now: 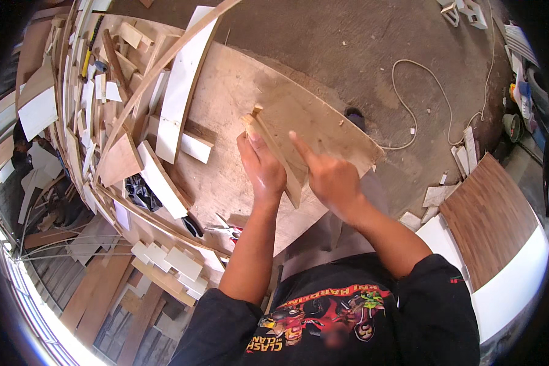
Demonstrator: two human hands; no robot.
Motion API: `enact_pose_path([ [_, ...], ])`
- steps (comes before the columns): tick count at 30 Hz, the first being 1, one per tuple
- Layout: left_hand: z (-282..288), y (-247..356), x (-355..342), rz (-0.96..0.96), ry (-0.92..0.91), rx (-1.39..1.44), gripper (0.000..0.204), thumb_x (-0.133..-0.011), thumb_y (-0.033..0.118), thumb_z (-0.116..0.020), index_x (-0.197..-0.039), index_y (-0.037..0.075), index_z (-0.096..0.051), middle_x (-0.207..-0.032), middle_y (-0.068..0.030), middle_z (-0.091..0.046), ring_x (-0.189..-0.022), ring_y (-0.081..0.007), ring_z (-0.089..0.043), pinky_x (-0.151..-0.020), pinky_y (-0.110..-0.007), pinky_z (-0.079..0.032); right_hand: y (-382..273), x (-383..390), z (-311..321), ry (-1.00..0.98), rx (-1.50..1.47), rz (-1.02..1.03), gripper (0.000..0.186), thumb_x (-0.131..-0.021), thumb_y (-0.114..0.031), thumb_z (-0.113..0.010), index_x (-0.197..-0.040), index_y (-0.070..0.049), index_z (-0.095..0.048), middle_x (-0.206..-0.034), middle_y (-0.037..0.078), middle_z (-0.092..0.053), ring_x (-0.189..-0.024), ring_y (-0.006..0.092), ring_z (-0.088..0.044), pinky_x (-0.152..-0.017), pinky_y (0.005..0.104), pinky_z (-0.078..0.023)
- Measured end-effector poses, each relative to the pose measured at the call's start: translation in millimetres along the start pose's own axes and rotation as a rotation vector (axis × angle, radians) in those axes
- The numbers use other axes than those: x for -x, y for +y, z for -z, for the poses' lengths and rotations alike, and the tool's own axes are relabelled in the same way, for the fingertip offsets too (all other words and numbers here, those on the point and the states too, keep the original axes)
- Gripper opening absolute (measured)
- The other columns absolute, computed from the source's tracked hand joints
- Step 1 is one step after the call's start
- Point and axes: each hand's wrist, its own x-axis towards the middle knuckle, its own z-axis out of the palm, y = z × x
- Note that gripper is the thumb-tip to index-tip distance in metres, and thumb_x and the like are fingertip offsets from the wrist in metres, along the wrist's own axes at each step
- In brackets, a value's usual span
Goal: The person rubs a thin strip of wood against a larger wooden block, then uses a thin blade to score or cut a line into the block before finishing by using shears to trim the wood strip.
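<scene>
My left hand point(264, 168) is closed on a narrow wooden board point(290, 186) held at a slant over a plywood work surface point(219, 104), its thumb near the upper end beside a small wood piece. Just to the right of the board, my right hand point(335, 183) has its index finger stretched toward it and the other fingers curled, with nothing visible in them. Whether the fingertip touches the wood I cannot tell. Red-handled cutters point(230, 232) lie on the surface by my left forearm.
Offcuts, long strips and white boards point(186, 73) crowd the left of the work surface, with a yellow-handled tool point(88, 58) among them. Stacked white pieces point(165, 262) sit lower left. A cable point(412, 116) snakes over the concrete floor. Brown and white panels point(488, 219) lean at the right.
</scene>
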Motion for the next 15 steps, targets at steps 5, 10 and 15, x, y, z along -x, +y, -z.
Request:
enact_pose_path([
  [5,1.6,-7.4,1.4,0.028,-0.015,0.031,0.048,-0.112,0.037,-0.033,-0.104,-0.004,-0.055,-0.092,-0.0184,-0.057,-0.085,-0.0295,-0.056,-0.081,-0.041,-0.045,12.1,-12.6,23.6,0.191,-0.501,-0.265,0.054,-0.097,-0.012,-0.057,-0.150,-0.017,-0.049,-0.068,0.024,-0.060,-0.058,0.0376,-0.065,-0.056,0.0461,-0.050],
  [10,5.3,-13.5,-2.2,-0.030,0.021,0.041,0.046,-0.110,0.038,-0.043,-0.098,-0.004,-0.060,-0.083,-0.0126,-0.063,-0.078,-0.0191,-0.057,-0.074,-0.036,-0.047,16.2,26.8,23.1,0.293,-0.593,-0.251,0.042,-0.095,-0.012,-0.060,-0.137,-0.008,-0.059,-0.080,0.027,-0.064,-0.077,0.0431,-0.068,-0.066,0.0446,-0.052],
  [15,39.4,-23.7,-2.9,0.122,-0.100,0.165,0.038,-0.098,0.033,-0.069,-0.093,-0.005,-0.064,-0.073,-0.0092,-0.060,-0.069,-0.0120,-0.053,-0.061,-0.031,-0.045,-2.3,57.0,34.9,0.118,-0.594,-0.332,0.023,-0.095,-0.011,-0.060,-0.115,-0.002,-0.065,-0.090,0.027,-0.068,-0.086,0.0421,-0.070,-0.071,0.0441,-0.053],
])
